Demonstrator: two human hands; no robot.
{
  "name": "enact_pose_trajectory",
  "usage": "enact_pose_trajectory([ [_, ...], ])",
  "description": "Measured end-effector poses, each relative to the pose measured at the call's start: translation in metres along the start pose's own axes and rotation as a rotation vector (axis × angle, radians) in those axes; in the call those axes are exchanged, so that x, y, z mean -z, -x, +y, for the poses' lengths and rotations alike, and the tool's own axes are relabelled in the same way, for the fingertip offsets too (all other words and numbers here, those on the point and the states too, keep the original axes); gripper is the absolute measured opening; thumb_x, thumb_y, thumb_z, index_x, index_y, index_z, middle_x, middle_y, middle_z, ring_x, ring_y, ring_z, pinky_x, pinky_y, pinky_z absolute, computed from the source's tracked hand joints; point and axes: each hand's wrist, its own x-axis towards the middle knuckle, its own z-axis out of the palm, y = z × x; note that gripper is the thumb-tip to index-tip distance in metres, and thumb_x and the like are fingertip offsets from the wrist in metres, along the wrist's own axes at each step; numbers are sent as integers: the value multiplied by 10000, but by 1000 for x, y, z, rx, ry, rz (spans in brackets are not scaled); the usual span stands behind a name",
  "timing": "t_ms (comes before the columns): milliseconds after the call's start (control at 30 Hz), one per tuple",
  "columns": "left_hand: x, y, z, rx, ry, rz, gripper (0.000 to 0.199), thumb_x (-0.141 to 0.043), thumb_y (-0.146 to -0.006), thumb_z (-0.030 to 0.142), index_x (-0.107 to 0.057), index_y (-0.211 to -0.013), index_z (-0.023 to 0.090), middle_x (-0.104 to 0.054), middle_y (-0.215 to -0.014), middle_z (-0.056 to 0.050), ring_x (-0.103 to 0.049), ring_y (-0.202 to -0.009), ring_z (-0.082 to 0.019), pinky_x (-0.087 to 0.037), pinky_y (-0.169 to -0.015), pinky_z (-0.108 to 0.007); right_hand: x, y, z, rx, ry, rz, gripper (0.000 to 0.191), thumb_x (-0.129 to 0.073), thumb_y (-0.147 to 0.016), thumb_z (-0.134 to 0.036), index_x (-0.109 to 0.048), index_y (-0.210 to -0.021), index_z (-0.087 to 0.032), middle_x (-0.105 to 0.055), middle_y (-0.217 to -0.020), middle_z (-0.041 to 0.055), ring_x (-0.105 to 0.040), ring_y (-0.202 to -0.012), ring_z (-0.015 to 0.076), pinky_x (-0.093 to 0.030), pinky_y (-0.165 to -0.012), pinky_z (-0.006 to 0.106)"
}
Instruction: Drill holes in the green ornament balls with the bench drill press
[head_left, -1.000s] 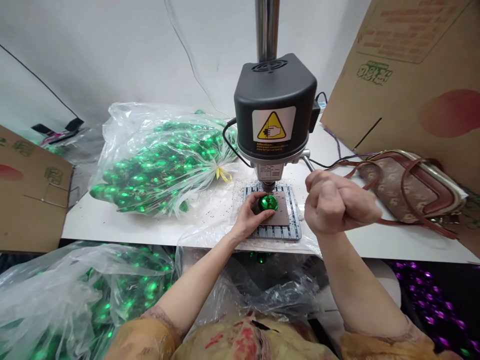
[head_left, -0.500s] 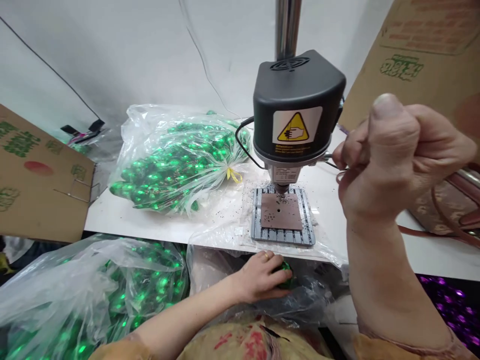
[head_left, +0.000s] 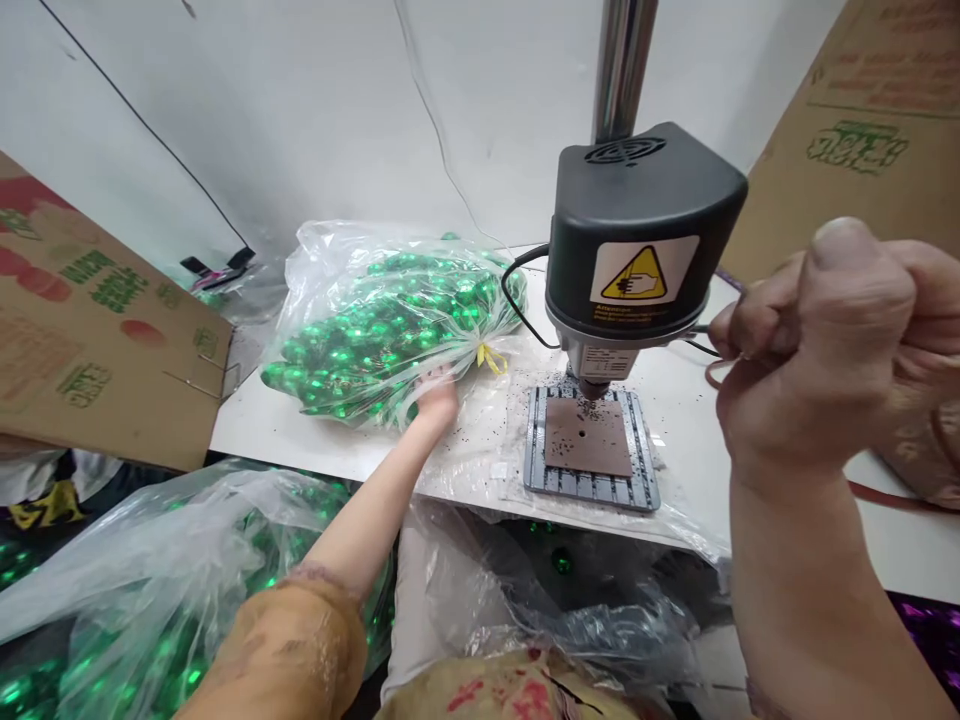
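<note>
My left hand (head_left: 437, 390) reaches to the clear plastic bag (head_left: 322, 250) of shiny green balls (head_left: 360, 335) on the table. Its fingers go in at the bag's near side and are mostly hidden by plastic and balls, so what they hold does not show. A yellow tie (head_left: 491, 358) gathers the bag beside it. With its fingers closed, my right hand (head_left: 817, 350) grips the feed handle (head_left: 699, 330) of a black bench drill press (head_left: 645, 210). Below the chuck (head_left: 594, 388), a brown square pad (head_left: 562, 460) with a small hole lies on the slotted base (head_left: 646, 490).
Dark shavings are scattered around the base. Under the table edge, a green ball (head_left: 562, 561) lies among clear plastic. Another bag (head_left: 172, 560) of green balls stands at lower left. Cardboard boxes (head_left: 112, 330) flank the table, and purple shiny pieces (head_left: 930, 630) show at lower right.
My left hand has left the green ball below the table edge and moved up and left to the bag. My right hand stays on the handle. The view has shifted left.
</note>
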Motion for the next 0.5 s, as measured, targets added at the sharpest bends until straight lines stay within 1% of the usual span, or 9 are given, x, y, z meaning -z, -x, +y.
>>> enact_pose_trajectory([
  [100,-4,-17,-7,-17,17,-26,408,-438,-945,90,-574,-1329,105,-536,-1444,-169,-366,-1401,-320,-245,-1189,-515,0,0,1,0,-15,22,405,-602,-826,-210,-408,-470,-221,-376,-404,-59,-345,-374,93,-235,-422,337],
  [167,-5,-21,-11,-23,38,-27,391,-478,-950,159,-587,-1326,143,-479,-1506,-143,-314,-1447,-328,-223,-1210,-516,1,1,1,-4,-19,27,410,-612,-822,-217,-408,-467,-219,-383,-405,-59,-344,-374,87,-232,-420,334],
  [267,-4,-16,-12,14,190,-25,446,-556,-894,182,-577,-1338,159,-436,-1541,-143,-250,-1489,-372,-203,-1215,-567,1,3,-2,-2,-9,27,425,-610,-835,-224,-398,-467,-204,-380,-410,-62,-357,-383,64,-237,-426,309],
  [300,-3,-11,-11,25,252,-33,465,-588,-866,188,-581,-1331,163,-463,-1518,-141,-268,-1483,-380,-223,-1209,-571,0,4,-3,-6,0,24,426,-598,-847,-220,-399,-472,-195,-376,-418,-64,-369,-395,52,-246,-439,295],
  [333,-2,-5,-8,30,306,-47,463,-614,-845,202,-597,-1306,170,-518,-1466,-138,-324,-1455,-380,-264,-1196,-562,0,4,-4,-6,8,24,424,-586,-858,-213,-399,-477,-186,-373,-427,-66,-379,-409,39,-253,-453,281],
  [367,0,3,-4,24,336,-66,428,-624,-839,231,-622,-1265,181,-591,-1375,-128,-423,-1389,-367,-337,-1162,-538,0,5,-5,-10,13,21,422,-573,-867,-208,-399,-484,-179,-370,-436,-69,-387,-422,27,-259,-465,269],
  [433,2,22,7,20,461,-156,343,-596,-871,324,-652,-1187,203,-689,-1146,-97,-630,-1123,-297,-508,-995,-452,1,5,-4,-11,14,15,419,-562,-875,-203,-398,-491,-175,-369,-446,-71,-389,-430,19,-262,-471,259],
  [467,4,33,14,38,598,-228,334,-567,-892,378,-649,-1170,211,-699,-1054,-81,-676,-967,-251,-558,-881,-405,2,5,-3,-1,10,12,419,-570,-871,-204,-397,-490,-178,-369,-441,-70,-385,-421,26,-257,-459,265],
  [500,5,43,22,78,799,-319,354,-554,-901,424,-631,-1177,217,-693,-1008,-68,-684,-848,-212,-576,-782,-366,3,5,-2,11,5,10,420,-582,-865,-209,-400,-487,-184,-371,-432,-69,-380,-409,38,-252,-446,275],
])
